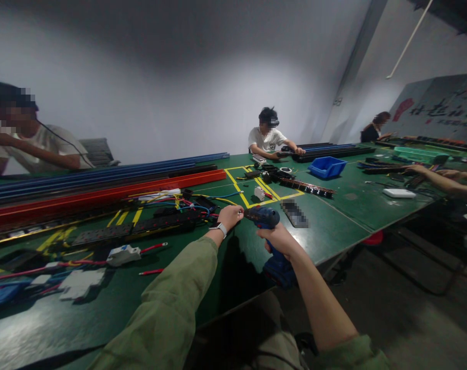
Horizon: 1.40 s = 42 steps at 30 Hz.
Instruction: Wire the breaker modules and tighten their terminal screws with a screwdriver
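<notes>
My right hand (281, 240) is wrapped round the grip of a blue cordless drill (267, 218), its nose pointing left. The drill's battery base hangs near the front edge of the table. My left hand (230, 217), with a watch on the wrist, is closed right at the drill's tip. Its fingertips pinch a small thing that I cannot make out. Just left of that hand lies a long black socket strip (156, 226) among red, blue and yellow wires. A white circuit breaker (123, 255) with a red lead rests nearer to me.
Red profiles (187, 180) and blue profiles (141, 172) run along the table's far left. Beyond my hands lie a phone (294, 213), another breaker (259, 193) and a blue bin (327, 167). Co-workers sit across the green table (333, 226); another person's hands reach in at right.
</notes>
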Each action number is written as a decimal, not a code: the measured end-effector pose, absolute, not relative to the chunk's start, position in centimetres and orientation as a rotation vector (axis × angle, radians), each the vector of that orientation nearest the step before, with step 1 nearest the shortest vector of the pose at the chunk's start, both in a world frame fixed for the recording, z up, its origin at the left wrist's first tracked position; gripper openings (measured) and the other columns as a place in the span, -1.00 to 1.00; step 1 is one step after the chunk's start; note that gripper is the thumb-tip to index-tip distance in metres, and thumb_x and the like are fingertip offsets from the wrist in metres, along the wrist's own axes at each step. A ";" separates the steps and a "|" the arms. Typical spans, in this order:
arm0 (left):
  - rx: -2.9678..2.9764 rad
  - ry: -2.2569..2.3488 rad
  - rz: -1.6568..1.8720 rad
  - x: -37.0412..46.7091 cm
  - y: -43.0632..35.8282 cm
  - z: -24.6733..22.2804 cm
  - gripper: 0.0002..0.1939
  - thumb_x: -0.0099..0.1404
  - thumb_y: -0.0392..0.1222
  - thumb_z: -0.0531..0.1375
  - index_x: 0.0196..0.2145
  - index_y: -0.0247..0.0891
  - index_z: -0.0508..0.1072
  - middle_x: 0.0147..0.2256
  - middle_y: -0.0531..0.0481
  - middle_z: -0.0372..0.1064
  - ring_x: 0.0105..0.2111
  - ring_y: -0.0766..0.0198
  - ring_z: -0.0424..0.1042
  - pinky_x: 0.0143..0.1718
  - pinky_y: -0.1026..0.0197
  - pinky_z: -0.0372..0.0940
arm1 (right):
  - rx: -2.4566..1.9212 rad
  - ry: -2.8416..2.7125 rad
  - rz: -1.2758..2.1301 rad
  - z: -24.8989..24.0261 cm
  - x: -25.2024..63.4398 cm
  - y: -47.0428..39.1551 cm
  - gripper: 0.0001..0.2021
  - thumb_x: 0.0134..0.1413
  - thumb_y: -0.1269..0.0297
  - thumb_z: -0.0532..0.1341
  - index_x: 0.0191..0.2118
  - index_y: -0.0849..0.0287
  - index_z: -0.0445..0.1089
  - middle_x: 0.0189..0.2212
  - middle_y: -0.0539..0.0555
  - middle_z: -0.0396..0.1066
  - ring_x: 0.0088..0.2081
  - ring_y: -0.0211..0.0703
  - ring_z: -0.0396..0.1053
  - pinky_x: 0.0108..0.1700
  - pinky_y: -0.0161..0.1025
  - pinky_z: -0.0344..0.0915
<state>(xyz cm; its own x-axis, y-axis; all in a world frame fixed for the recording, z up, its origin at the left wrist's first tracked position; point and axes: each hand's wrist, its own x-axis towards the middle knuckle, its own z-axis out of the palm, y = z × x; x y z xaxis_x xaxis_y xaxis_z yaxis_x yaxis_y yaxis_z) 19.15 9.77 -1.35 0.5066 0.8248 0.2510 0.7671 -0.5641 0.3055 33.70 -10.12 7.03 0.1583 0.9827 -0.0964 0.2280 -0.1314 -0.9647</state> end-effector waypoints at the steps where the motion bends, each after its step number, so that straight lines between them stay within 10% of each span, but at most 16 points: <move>1: 2.588 1.386 0.555 19.2 9.8 -1.3 -0.72 0.30 -0.04 0.21 -0.06 -0.05 0.58 -0.13 -0.08 0.57 -0.05 0.13 0.48 -0.04 0.22 0.27 | -1.537 -1.206 1.061 7.1 33.7 -10.2 -0.83 -0.04 0.33 0.26 -0.27 0.20 0.34 -0.70 -0.14 0.21 -0.73 -0.28 0.21 -0.68 -0.36 0.11; 42: 2.628 1.351 0.609 19.0 9.9 -1.6 -0.72 0.31 -0.02 0.20 -0.07 -0.05 0.59 -0.16 -0.07 0.58 -0.09 0.14 0.50 -0.07 0.23 0.28 | -1.530 -1.217 1.056 6.7 33.8 -10.1 -0.88 -0.04 0.33 0.26 -0.33 0.19 0.32 -0.72 -0.13 0.21 -0.73 -0.28 0.22 -0.66 -0.37 0.13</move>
